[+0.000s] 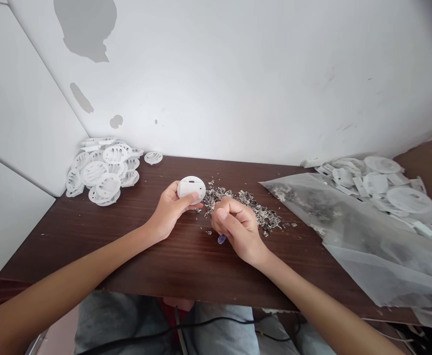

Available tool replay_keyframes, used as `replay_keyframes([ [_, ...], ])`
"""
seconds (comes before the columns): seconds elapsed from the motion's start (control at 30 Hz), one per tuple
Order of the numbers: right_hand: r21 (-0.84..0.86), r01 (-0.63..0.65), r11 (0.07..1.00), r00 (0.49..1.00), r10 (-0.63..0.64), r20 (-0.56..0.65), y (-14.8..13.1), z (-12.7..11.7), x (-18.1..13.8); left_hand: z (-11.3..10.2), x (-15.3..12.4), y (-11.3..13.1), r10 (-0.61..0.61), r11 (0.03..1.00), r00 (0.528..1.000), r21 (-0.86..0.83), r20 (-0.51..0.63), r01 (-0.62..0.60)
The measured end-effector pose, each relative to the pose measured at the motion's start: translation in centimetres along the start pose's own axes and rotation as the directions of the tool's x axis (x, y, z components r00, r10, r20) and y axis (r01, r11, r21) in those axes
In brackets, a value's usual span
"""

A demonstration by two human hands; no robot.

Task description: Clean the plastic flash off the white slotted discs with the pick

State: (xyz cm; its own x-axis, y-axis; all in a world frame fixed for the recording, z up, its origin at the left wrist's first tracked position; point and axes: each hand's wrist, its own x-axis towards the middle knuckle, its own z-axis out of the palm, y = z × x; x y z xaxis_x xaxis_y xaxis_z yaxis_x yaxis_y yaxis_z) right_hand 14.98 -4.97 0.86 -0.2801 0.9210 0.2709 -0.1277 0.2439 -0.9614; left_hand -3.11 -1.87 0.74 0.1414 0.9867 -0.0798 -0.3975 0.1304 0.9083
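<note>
My left hand [171, 204] grips a round white plastic cover [190, 186] by its edge, thumb across its face. The cover has a rectangular slot near its top and a few small holes. Just to the right, my right hand [238, 227] is curled closed, thumb over the bent fingers. A translucent blue-purple tip [221, 239] pokes out below that fist; the rest of the object is hidden, so its kind cannot be made out. Behind and beside the right hand lies a loose heap of tiny metal pieces [263, 214], silvery and dark.
Many white slotted discs [107, 172] are piled at the back left, with a single disc [153, 157] beside them. At the right, a clear plastic bag [378, 266] spreads over the brown table [156, 276], with more white parts [410, 197] on it. A white wall [238, 84] stands behind.
</note>
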Motion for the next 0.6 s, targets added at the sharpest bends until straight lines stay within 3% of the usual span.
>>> replay_keyframes([
  [0.17, -0.340, 0.193, 0.920, 0.981, -0.168, 0.102, 0.1, -0.1, 0.7, 0.0, 0.1, 0.0, -0.002, 1.000, 1.000, -0.004, -0.012, 0.002],
  [0.33, -0.460, 0.329, 0.825, 0.939, -0.232, 0.255, 0.7, -0.8, 0.9, 0.0, 0.1, 0.3, -0.021, 0.999, 0.999, -0.029, -0.028, 0.020],
  [0.4, -0.482, 0.322, 0.815, 0.946, -0.256, 0.200, 0.8, -1.2, 0.7, 0.0, 0.1, 0.3, -0.035, 0.999, 0.999, -0.030, -0.037, 0.033],
  [0.5, -0.453, 0.177, 0.874, 0.973, -0.223, -0.051, 0.8, -1.6, 0.7, -0.2, 0.2, 0.2, -0.046, 0.999, 0.998, -0.023, -0.041, 0.045],
  [0.6, -0.236, 0.062, 0.970, 0.955, -0.126, -0.267, 0.6, -1.5, 1.4, -0.3, 0.2, 0.0, -0.050, 0.999, 0.998, -0.016, -0.026, 0.049],
])
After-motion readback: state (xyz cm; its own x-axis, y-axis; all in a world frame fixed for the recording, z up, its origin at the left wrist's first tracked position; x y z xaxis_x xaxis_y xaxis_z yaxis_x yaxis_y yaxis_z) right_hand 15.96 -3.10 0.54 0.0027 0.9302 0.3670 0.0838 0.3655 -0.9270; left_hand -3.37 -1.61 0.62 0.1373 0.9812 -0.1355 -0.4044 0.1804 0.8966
